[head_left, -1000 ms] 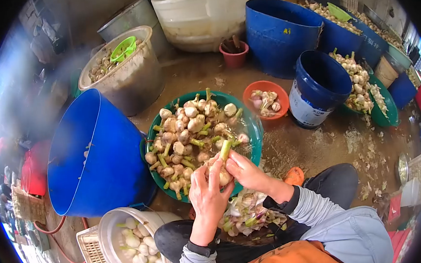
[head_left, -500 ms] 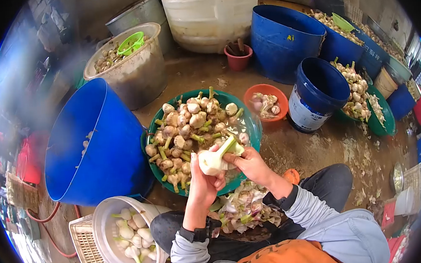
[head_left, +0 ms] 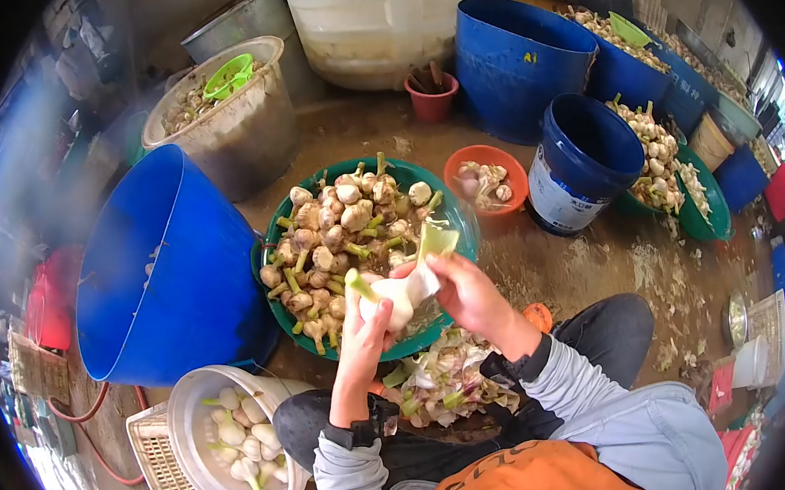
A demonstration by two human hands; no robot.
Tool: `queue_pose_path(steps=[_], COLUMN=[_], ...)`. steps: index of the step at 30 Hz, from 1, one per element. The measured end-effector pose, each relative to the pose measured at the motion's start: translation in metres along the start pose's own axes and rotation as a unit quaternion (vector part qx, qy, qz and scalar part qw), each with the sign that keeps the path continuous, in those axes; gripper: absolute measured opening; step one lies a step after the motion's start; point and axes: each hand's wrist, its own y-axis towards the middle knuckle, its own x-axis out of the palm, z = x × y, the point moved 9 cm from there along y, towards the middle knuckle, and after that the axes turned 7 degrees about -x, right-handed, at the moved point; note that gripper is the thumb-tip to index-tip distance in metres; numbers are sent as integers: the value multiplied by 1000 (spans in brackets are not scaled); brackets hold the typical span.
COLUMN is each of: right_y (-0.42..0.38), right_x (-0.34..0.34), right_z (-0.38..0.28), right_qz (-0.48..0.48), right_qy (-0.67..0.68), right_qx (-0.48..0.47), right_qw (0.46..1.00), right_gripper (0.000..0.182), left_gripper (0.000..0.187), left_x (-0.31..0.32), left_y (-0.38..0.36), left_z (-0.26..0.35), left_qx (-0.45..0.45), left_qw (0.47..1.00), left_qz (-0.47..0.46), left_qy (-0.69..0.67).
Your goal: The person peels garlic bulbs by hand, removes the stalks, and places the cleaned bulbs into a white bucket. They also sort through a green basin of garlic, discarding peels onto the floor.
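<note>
A white garlic bulb (head_left: 391, 305) with a short green stem is held by my left hand (head_left: 360, 343), its fingers closed round the bulb. Pinched in my right hand (head_left: 474, 303) is a pale green and white outer leaf (head_left: 432, 260), pulled out from the bulb's right side. Both hands are above the front edge of a green basin (head_left: 279, 317), where many unpeeled garlic bulbs (head_left: 327, 227) are piled. Below my hands lies a heap of peeled skins (head_left: 452, 382). A white bucket (head_left: 191, 423) at the lower left holds clean white bulbs (head_left: 247, 437).
A tall blue tub (head_left: 140, 281) stands left of the basin. To the right are a small orange bowl (head_left: 487, 161) with garlic and a dark blue bucket (head_left: 579, 173). Large tubs line the back. A plastic crate (head_left: 152, 453) lies under the white bucket.
The leaf has been peeled away from the bulb toward the right. The bulb has turned, its stem now pointing up and left. The whole view has shifted slightly.
</note>
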Motion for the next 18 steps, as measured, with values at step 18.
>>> queue_pose_path(steps=[18], right_y=[-23], right_x=[1], right_z=[-12], right_qz=[-152], right_qy=[-64], right_qx=[82], right_qw=[983], right_gripper=[34], left_gripper=[33], left_x=[-63], left_y=[7], left_z=[-12], left_qx=[13], left_qw=[926], left_qz=[176], left_qy=[-333])
